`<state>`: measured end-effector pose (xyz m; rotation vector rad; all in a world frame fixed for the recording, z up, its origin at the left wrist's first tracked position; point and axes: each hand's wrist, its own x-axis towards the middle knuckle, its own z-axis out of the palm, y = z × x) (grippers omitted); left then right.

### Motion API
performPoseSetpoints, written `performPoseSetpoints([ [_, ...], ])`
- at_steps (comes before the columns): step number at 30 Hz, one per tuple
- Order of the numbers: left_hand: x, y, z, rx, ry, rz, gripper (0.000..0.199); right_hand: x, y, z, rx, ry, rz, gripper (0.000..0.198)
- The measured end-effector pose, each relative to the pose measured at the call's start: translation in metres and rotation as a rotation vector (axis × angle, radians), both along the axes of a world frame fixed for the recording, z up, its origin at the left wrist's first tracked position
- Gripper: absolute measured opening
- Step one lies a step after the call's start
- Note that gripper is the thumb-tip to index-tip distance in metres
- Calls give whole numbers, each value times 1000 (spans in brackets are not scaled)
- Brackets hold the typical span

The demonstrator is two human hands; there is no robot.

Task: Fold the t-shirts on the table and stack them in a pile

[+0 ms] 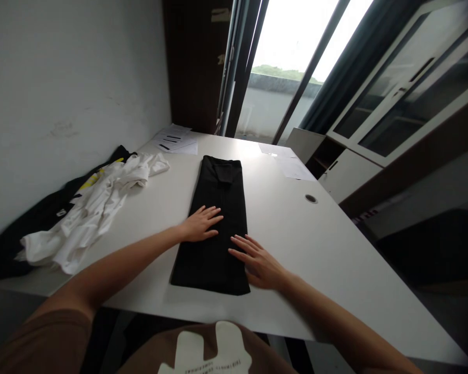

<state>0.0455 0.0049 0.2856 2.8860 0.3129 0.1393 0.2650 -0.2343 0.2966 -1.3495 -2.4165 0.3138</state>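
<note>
A black garment [218,265], folded into a long narrow panel, lies flat on the white table [304,249] in front of me. At its far end sits a small dark folded flap [223,173]; I cannot tell which part of the garment it is. My left hand [201,224] rests palm down on the left half of the cloth, fingers stretched out. Over the right edge, a little closer to me, is my right hand [258,261] with its fingers extended. Neither hand grips anything.
A crumpled white garment [97,208] and dark clothing [35,218] lie along the left wall. Papers [175,139] are at the far left corner, and more sheets [292,167] at the far right. A round cable hole [311,199] is near the right edge.
</note>
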Motion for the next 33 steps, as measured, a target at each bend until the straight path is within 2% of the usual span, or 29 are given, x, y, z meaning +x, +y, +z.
performPoseSetpoints([
  [4, 21, 54, -10, 38, 46, 169, 64, -4, 8, 3, -55, 40, 82, 77],
  [7, 32, 83, -14, 55, 53, 250, 68, -1, 7, -2, 6, 52, 36, 69],
  [11, 48, 107, -15, 89, 27, 318, 68, 0, 7, -7, 106, 55, -13, 63],
  [17, 73, 132, -11, 97, -12, 391, 67, -15, 23, 7, 51, 8, 149, 70],
  [19, 76, 136, -12, 76, 18, 413, 67, -20, 23, 10, 43, 4, 185, 67],
  [23, 70, 131, -17, 61, 64, 400, 68, -27, 13, 10, -18, 119, 150, 52],
  [26, 53, 115, -22, 85, 64, 359, 67, -28, 7, 12, -77, 240, 97, 48],
  [30, 11, 77, -20, 98, 29, 229, 63, -27, 4, 15, -145, 404, 86, 49],
  [33, -30, 43, -10, 55, -6, 93, 61, -24, 3, 6, -197, 586, -29, 45],
])
